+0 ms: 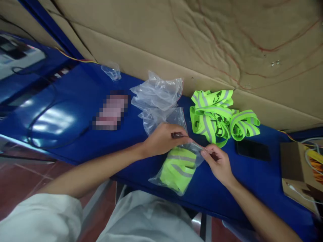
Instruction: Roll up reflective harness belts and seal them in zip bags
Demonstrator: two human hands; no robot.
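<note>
We see two bare forearms, no watch or gloves. Left hand (pixel 161 138) and right hand (pixel 219 163) both ungloved, no rings we can make out. Fingernails look dark, detail too blurred to confirm. Short white sleeve (pixel 42 215) on the left upper arm, loose cut. Pale grey-white fabric (pixel 148 218) covers the lap at the bottom edge. Right sleeve out of view.
</note>
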